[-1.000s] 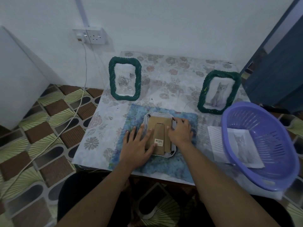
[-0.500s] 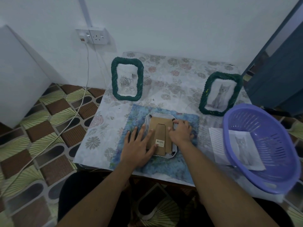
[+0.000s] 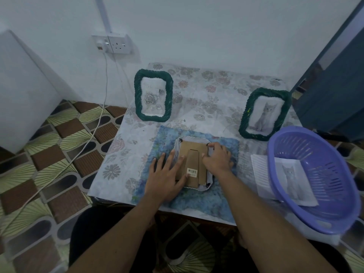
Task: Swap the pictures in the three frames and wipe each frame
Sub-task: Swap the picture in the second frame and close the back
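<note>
— What's under your hands?

— A white frame (image 3: 194,139) with a wavy rim, face down on a fuzzy blue cloth (image 3: 197,201) near the front edge of the table (image 3: 126,154). Its back (image 3: 195,147) is plain brown cardboard with a flat folding stand (image 3: 195,164) and a barcode sticker (image 3: 192,171).

— And the hands?

— My left hand (image 3: 165,178) lies flat, fingers (image 3: 169,158) straight and spread, pressing the left side of the cardboard. My right hand (image 3: 218,158) is curled over the frame's far right corner, fingertips (image 3: 213,146) at a small black tab. Whether I'm pinching the tab, I cannot tell.

— The other frames?

— Two dark green ones, twisted like rope, stand upright. The rose frame (image 3: 153,95) is towards the far left corner, and the cat frame (image 3: 265,113) leans near the right edge.

— Anything else?

— A slotted purple plastic basket (image 3: 325,174) overhangs the front right corner. A cat print on paper (image 3: 262,170) lies there, in it or under its rim, I cannot tell.
</note>
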`<state>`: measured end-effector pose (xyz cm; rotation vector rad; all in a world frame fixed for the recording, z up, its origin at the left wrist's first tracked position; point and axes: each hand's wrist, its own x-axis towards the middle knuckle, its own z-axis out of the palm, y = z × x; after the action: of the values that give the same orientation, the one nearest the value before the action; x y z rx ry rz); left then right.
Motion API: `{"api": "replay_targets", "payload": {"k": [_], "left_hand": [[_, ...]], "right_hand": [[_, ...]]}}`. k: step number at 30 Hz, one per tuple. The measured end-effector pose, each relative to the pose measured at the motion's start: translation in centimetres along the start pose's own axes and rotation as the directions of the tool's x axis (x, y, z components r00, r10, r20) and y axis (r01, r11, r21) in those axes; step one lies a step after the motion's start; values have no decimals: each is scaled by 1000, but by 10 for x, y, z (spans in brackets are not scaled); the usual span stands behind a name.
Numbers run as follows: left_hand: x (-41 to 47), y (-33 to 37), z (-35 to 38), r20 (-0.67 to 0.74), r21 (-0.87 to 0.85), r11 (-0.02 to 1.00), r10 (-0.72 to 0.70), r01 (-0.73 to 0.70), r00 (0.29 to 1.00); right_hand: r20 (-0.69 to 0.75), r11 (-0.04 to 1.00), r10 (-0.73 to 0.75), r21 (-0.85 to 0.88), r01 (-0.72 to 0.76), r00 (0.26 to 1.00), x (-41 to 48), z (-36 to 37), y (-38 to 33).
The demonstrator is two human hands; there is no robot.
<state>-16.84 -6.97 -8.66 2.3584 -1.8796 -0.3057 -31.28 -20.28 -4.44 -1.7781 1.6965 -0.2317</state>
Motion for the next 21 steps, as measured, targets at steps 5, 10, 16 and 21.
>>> {"api": "replay_targets", "payload": {"k": [5,10,16,21], "left_hand": [[0,1,-1,3,1,1000,-4,4,1000],[0,0,-1,0,-9,1000,1,-1,1000],[1,-1,2,-11,-14,1000,8,-9,1000],[1,-2,4,-15,-6,1000,7,-7,1000]], "right_hand": [[1,1000,-7,-28,7,1000,0,0,0],[2,1000,0,-15,0,1000,0,1,0],[-41,983,-165,-89,161,985,-17,7,13],[-23,893,-375,-276,354,927,-41,17,25]]}}
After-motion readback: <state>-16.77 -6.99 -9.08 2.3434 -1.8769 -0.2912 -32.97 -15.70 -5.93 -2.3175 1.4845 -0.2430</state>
